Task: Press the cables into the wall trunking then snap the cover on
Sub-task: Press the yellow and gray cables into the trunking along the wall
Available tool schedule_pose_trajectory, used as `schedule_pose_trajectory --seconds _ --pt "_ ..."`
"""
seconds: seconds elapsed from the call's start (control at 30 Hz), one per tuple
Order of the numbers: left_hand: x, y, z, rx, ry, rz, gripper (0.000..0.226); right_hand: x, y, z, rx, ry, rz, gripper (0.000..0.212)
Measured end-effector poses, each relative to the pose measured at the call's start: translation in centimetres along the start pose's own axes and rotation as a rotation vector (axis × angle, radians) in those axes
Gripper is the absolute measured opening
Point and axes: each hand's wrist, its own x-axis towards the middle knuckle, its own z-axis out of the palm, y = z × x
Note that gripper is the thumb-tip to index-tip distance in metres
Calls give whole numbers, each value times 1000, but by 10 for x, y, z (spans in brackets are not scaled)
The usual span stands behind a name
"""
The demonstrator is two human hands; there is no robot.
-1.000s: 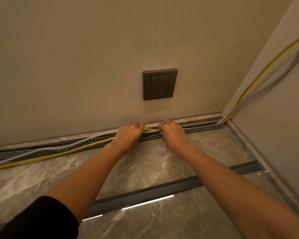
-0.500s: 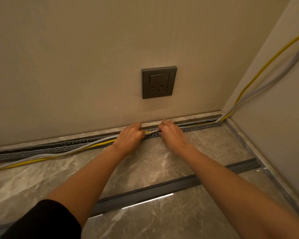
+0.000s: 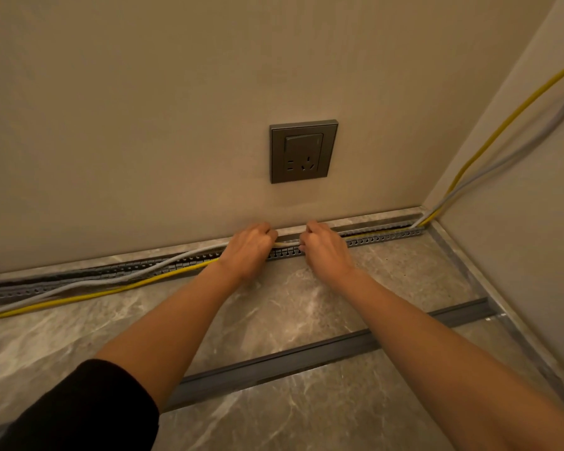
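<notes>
**A:** What's the layout?

**B:** A beige wall (image 3: 144, 125) meets the marble floor (image 3: 388, 288). The slotted trunking (image 3: 385, 237) runs along the foot of the wall into the right-hand corner. Its cover (image 3: 306, 354), a long grey strip, lies loose on the floor, well apart from it and nearer the person.

**A:** And the cables?

**B:** Right of the hands, the cables (image 3: 287, 244) sit down in the channel. To the left, the grey cable (image 3: 79, 283) snakes over it and the yellow cable (image 3: 79, 296) trails out onto the floor.

**A:** The hands?

**B:** Below the socket (image 3: 303, 151). The left hand (image 3: 249, 249) and the right hand (image 3: 326, 249) are close together, and both have their fingers curled down over the cables at the trunking's lip.

**A:** So which step?

**B:** Pressing in, I'd judge, and roughly half done. The next move calls for working leftwards and seating both loose runs. The cover comes only after that.

**A:** Any change from a second ago?

**B:** Hardly any. The hands have stayed on the same stretch, the left run is as loose as before, and the cover hasn't moved.
</notes>
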Motion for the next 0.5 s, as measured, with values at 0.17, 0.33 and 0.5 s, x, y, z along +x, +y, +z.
schedule_pose_trajectory --seconds 0.17,0.33,0.5 --pt "0 6 0 -12 -4 -61 28 -3 -4 -3 -16 -19 4 22" --pt "-5 5 4 -41 -17 -63 31 -5 -6 -5 -18 -32 32 29" --pt "-19 0 22 -253 166 36 28 -11 -9 -6 -160 -10 -56 23"
